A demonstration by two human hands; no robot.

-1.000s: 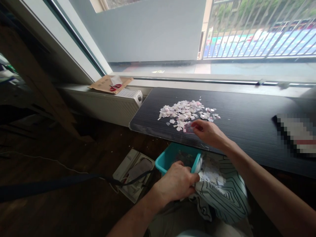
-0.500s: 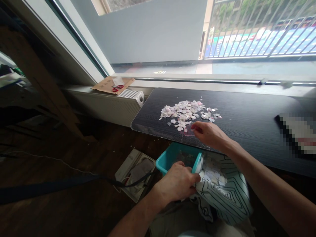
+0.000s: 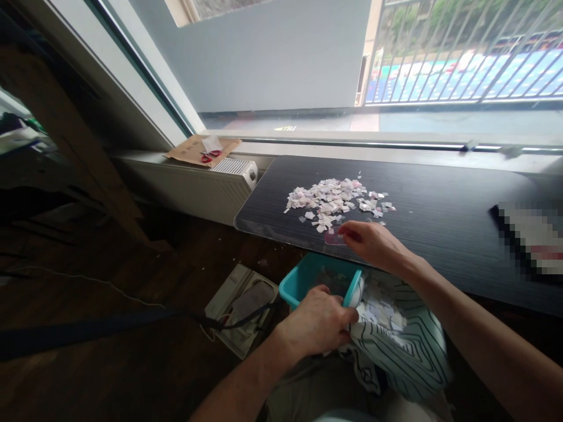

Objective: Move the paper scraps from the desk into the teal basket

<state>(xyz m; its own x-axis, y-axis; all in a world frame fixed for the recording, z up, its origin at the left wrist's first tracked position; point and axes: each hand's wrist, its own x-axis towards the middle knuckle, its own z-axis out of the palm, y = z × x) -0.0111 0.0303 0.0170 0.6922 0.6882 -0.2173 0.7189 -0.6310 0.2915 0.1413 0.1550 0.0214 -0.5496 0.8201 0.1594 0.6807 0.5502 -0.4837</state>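
Observation:
My left hand is closed around the near right side of a turquoise plastic basin, its fingers over the rim and its thumb by a patterned cloth bag. Small scraps lie inside the basin, partly behind the hand. White paper scraps fill the mouth of the bag. Above, at the front edge of a dark table, my right hand pinches a thin, see-through pink sheet. That sheet is close to the tabletop, just in front of a heap of small pale scraps.
Red-handled scissors rest on brown cardboard beside a white radiator. A box with a cable stands on the dark floor below. A dark strap crosses the lower left. A blurred-out object lies at the table's right.
My right hand has shifted slightly, and more of the pink sheet shows near the table's edge. My left hand keeps its hold on the basin. The heap looks nearly the same.

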